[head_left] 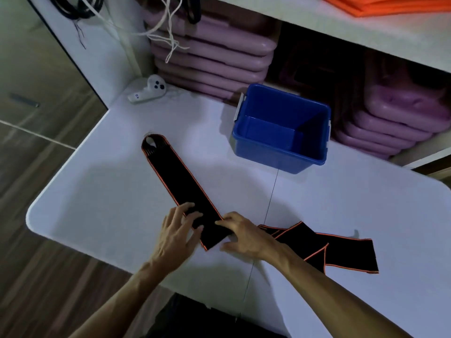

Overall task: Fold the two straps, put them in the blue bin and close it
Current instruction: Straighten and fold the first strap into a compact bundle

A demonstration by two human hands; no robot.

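Note:
A long black strap with orange edging [175, 176] lies flat on the white table [102, 191], running from a looped far end down to its near end. My left hand [177, 236] rests on the near end with fingers spread. My right hand [244, 236] pinches that same end from the right. A second black and orange strap [341, 252] lies crumpled to the right, partly under my right forearm. The blue bin [280, 152] stands open and empty at the back of the table. No lid is in view.
A white handheld controller [150, 91] lies at the back left corner. Stacks of pink trays [212, 62] fill the shelf behind the bin. White cords [168, 32] hang above. The table's rounded edge drops off at left.

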